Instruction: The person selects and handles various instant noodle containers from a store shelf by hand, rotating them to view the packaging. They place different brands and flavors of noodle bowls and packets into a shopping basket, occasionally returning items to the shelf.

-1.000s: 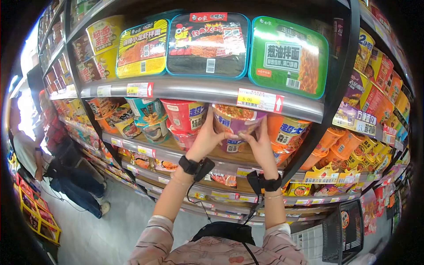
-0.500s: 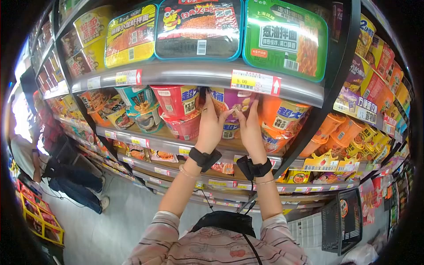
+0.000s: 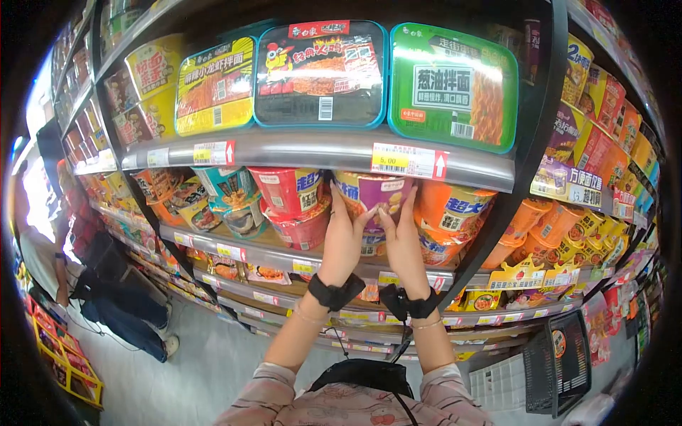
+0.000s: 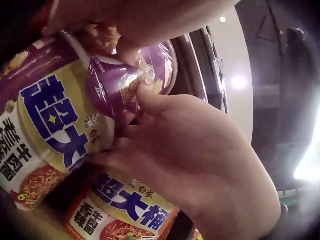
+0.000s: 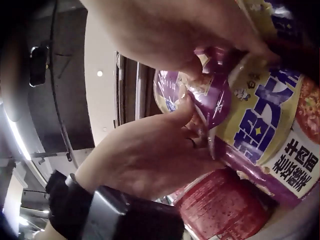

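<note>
A purple instant noodle tub (image 3: 374, 190) stands on the shelf under the price rail, on top of another purple tub (image 3: 372, 246). My left hand (image 3: 344, 238) holds its left side and my right hand (image 3: 407, 245) its right side, both thumbs close together at the front. The left wrist view shows its yellow panel with blue letters (image 4: 52, 120); the lower hand there is my right. From the right wrist, the tub (image 5: 250, 107) lies between both hands. Red tubs (image 3: 288, 193) stand left of it and orange tubs (image 3: 451, 207) right of it.
Above the rail sit a black noodle box (image 3: 321, 74) and a green one (image 3: 455, 89). A dark upright post (image 3: 522, 128) borders the bay. A black basket (image 3: 558, 362) stands at lower right. Another person (image 3: 117, 302) is in the aisle at left.
The purple tub, earlier tilted out with its lid showing, has gone back under the rail between the red and orange tubs. My hands have come closer together at its front.
</note>
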Tool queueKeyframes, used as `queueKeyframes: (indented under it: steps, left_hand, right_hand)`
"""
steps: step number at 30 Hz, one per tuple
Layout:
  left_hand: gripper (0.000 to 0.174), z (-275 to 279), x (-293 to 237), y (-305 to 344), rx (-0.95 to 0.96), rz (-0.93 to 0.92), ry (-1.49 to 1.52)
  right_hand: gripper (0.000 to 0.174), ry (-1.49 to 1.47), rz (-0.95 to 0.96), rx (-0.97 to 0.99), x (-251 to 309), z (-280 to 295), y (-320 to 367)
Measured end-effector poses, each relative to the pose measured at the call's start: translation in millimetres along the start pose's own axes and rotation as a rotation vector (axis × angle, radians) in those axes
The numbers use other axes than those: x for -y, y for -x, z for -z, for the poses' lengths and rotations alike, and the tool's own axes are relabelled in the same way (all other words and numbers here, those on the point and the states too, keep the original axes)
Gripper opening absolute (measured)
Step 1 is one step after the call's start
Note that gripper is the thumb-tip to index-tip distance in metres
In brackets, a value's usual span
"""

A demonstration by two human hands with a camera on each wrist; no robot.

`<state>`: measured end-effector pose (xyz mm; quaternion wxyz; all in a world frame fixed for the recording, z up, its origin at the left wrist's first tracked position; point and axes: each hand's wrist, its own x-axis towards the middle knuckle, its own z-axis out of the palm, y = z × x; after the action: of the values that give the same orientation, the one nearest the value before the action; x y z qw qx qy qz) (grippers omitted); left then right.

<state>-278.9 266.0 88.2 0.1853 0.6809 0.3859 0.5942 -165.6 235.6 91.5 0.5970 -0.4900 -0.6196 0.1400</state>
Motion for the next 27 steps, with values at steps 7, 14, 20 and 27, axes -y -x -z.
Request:
queueKeyframes:
  steps: [7,14,20,27]
  left_hand:
    - [0.070,9,-11,7,-0.029,-0.018,-0.272]
    - [0.065,5,-4,4,-0.113,-0.120,-0.404]
    - [0.067,9,-14,7,-0.058,-0.066,-0.373]
    - [0.060,1,-8,25,-0.181,-0.278,-0.330]
  right_hand:
    - [0.065,0.129,0.063,-0.066,3,7,8]
    - [0.065,0.281,0.103,-0.176,-7,-3,8]
    - [0.067,0.116,-0.018,-0.072,5,2,9]
    - [0.065,0.051,0.196,0.012,-5,20,34]
